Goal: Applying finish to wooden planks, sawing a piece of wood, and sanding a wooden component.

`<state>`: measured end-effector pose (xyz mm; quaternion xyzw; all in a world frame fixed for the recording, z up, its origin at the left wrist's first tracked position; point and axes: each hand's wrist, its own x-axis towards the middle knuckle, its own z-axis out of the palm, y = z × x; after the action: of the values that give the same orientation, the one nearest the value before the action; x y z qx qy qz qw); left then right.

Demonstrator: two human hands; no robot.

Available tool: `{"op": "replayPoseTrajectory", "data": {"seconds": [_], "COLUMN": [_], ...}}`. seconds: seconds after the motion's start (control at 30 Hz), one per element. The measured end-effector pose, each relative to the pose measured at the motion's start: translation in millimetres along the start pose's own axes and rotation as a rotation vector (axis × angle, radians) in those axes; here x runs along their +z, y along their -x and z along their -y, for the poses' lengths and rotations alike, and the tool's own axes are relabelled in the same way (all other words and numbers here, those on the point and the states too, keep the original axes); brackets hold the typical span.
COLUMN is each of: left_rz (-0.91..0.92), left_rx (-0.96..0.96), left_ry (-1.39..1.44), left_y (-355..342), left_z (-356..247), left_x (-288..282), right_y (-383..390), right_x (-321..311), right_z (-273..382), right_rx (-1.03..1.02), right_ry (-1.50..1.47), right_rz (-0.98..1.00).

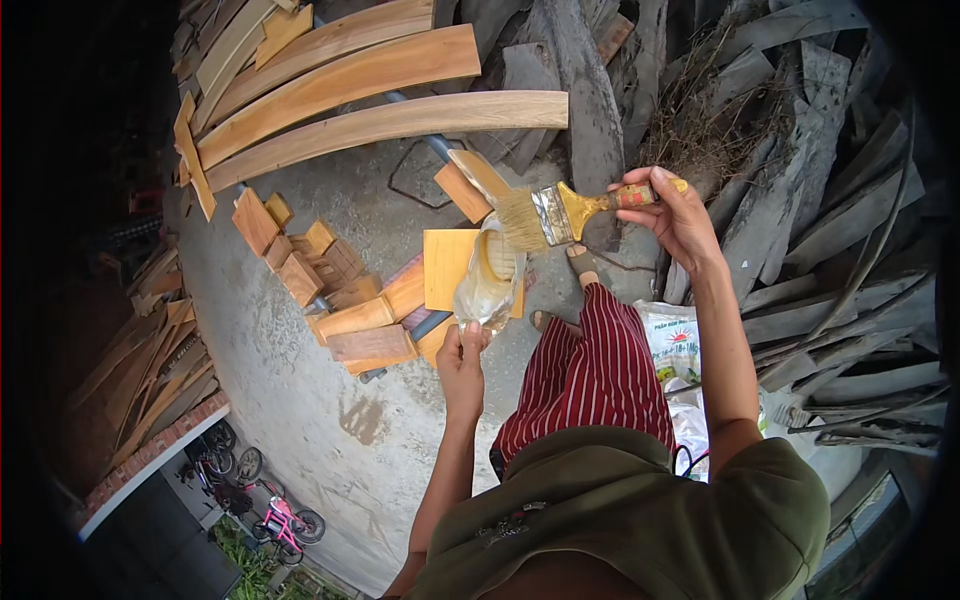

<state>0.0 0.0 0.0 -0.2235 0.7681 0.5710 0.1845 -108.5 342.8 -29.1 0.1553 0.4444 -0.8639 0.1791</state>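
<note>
My right hand is closed round the handle of a wide paintbrush, whose pale bristles point left. Just below the bristles, my left hand grips the lower edge of a whitish container that looks wrapped in plastic. Its open top shows something yellowish inside. The bristles are at the container's upper right rim; whether they touch it I cannot tell. A square yellowish wood board lies behind the container, partly hidden by it. Wooden blocks rest to the left of my left hand.
Long planks lie across grey bars at the upper left. More small wood blocks sit below them. Weathered grey slabs are heaped along the right. A white printed sack stands beside my legs. Bicycles are at the lower left.
</note>
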Motion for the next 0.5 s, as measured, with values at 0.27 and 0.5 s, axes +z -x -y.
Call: {"op": "replayPoseTrajectory", "data": {"seconds": [0.27,0.5], "left_rz": [-0.285,-0.375], "left_rx": [-0.087,-0.121], "left_ry": [0.213,0.253], "left_y": [-19.5,-21.1], "left_z": [-34.3,-43.2], "left_x": [-4.0,9.7], "right_y": [-144.1,-260.0], "right_x": [-67.1,-54.8], "right_z": [-106.8,-231.7], "right_rx": [0.082,0.125], "right_ry": [-0.047,0.814], "right_rz": [-0.305,-0.367]}}
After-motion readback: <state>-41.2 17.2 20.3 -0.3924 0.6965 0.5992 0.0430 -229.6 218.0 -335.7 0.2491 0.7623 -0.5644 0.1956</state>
